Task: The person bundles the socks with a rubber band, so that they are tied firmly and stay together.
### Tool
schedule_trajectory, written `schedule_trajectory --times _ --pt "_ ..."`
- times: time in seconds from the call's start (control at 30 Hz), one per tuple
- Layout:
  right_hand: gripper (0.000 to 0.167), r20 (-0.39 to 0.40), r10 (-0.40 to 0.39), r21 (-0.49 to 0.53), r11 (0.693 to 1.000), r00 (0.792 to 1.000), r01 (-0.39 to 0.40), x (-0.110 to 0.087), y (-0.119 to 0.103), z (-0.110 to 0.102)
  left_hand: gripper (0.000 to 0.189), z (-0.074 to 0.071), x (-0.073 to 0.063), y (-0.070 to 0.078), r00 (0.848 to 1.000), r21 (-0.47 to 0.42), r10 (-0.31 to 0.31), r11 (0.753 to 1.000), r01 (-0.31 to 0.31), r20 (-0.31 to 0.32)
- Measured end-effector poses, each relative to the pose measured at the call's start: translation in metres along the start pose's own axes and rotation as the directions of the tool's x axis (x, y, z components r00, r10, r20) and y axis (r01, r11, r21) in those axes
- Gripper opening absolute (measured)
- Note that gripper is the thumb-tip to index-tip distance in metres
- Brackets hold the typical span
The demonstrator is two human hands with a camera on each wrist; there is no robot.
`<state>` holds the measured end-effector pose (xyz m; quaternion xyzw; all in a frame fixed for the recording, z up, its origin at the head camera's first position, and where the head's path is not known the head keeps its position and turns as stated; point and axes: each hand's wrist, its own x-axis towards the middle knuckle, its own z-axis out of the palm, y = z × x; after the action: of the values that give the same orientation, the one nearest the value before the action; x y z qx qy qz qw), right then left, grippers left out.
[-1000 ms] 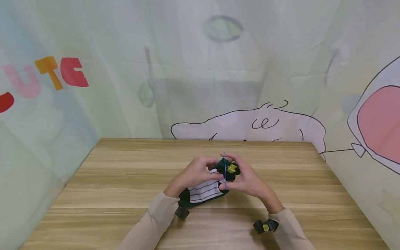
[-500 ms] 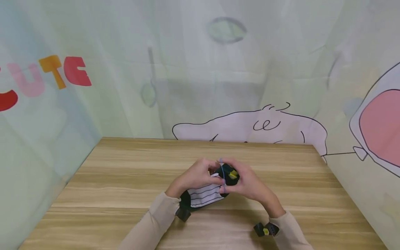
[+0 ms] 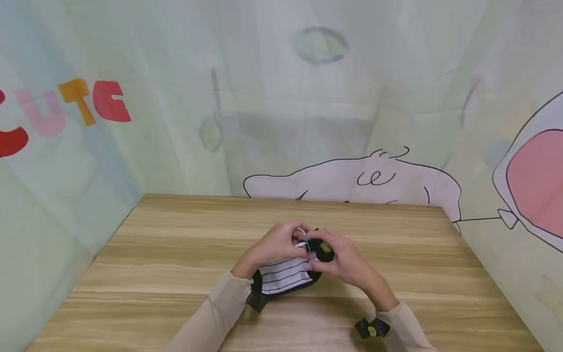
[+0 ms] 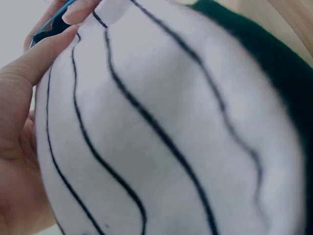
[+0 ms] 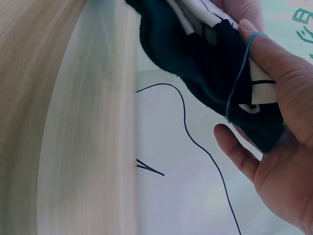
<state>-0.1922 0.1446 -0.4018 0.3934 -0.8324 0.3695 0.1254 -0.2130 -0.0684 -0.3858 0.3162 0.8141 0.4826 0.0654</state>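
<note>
A striped sock bundle point(image 3: 285, 277), white with dark lines and dark green at the ends, is held over the middle of the table point(image 3: 176, 274), its length slanting up toward the right. Whether its lower edge is touching the tabletop cannot be told. A yellow patch point(image 3: 326, 248) is seen at its right end. Across that end a thin blue elastic band point(image 3: 309, 249) is stretched; in the right wrist view it is drawn over the dark green cloth from the thumb.

The bundle is gripped by the left hand point(image 3: 274, 244) between thumb and fingers, just beside the band. The right end is enclosed by the curled thumb and fingers of the right hand point(image 3: 352, 256), over whose thumb the band is looped. The hands are held close together, their fingertips nearly meeting.

Both forearms are covered by beige sleeves point(image 3: 228, 296), and a black device point(image 3: 372, 328) is worn at the right wrist. Behind the table a pale backdrop point(image 3: 281, 107) is hung, printed with colourful letters point(image 3: 79, 105), a line-drawn animal point(image 3: 334, 181) and a pink balloon point(image 3: 538, 181).
</note>
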Motion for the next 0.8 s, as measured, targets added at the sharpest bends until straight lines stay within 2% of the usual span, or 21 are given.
schedule_trajectory --times 0.3,0.43,0.6,0.8 --pt "0.036 -0.07 0.027 0.114 0.993 0.997 -0.019 0.0 0.003 0.0 0.037 -0.001 0.001 0.002 0.999 -0.014 0.026 1.0 -0.027 -0.018" --pt "0.031 -0.092 0.076 0.158 0.985 0.993 -0.061 -0.001 0.004 -0.003 0.034 -0.002 0.0 0.0 0.999 -0.015 0.035 0.999 -0.035 -0.018" --pt "0.029 -0.139 0.158 0.192 0.973 0.978 -0.13 -0.001 0.006 -0.01 0.029 -0.008 -0.002 -0.003 0.999 -0.023 -0.007 1.0 0.006 -0.039" --pt "0.031 -0.126 0.211 0.241 0.954 0.969 -0.177 -0.001 0.007 -0.016 0.024 -0.013 -0.001 -0.004 0.997 -0.039 0.003 0.999 -0.005 -0.077"
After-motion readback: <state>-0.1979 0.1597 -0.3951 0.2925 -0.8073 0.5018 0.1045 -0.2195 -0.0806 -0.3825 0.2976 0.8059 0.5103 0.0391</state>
